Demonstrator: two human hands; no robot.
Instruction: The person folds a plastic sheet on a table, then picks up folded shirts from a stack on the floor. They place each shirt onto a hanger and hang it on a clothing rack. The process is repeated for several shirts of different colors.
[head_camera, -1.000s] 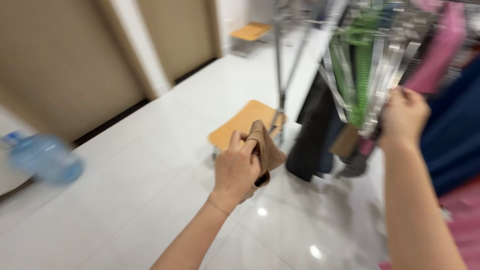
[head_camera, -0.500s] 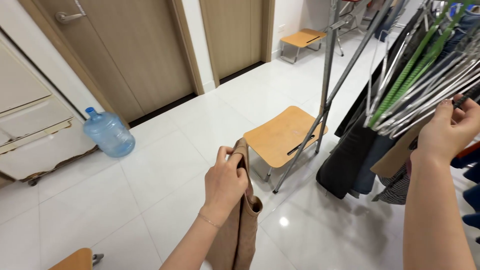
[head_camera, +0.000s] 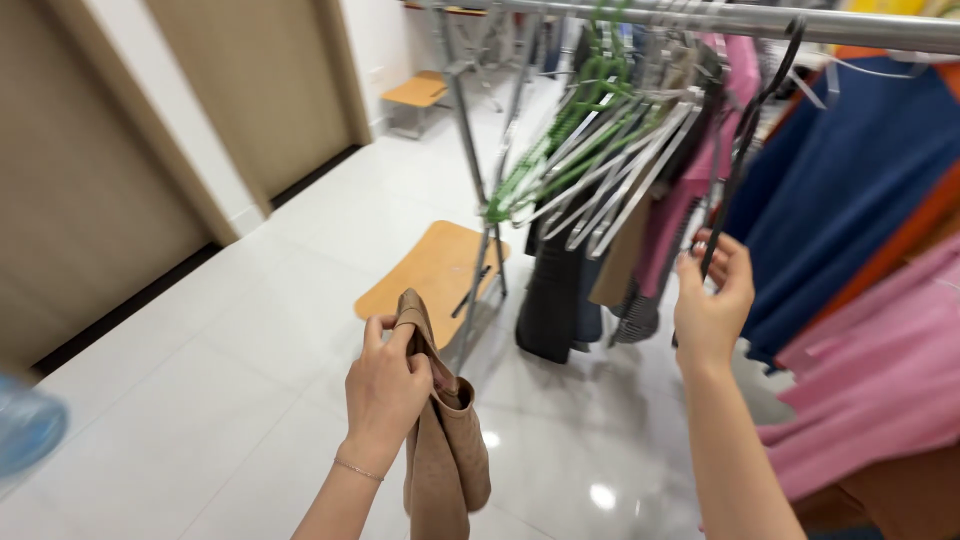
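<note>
Half-hidden black hanger (head_camera: 745, 150) in right hand (head_camera: 712, 300), lower end unseen

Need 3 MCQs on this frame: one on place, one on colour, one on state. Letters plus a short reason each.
1. Where does the wooden chair seat stand?
A. On the white floor beside the rack's leg
B. On top of the rail
C. Against the brown door

2. What colour is the garment in the left hand?
A. Blue
B. Tan
C. Green

3. What is the right hand doing?
A. Hanging open and idle
B. Resting on the floor
C. Gripping a black hanger that hangs on the rail

Answers: 1 A, the seat sits low by the metal leg. 2 B, the folded cloth is tan. 3 C, the fingers close round the hanger's lower end.
</note>
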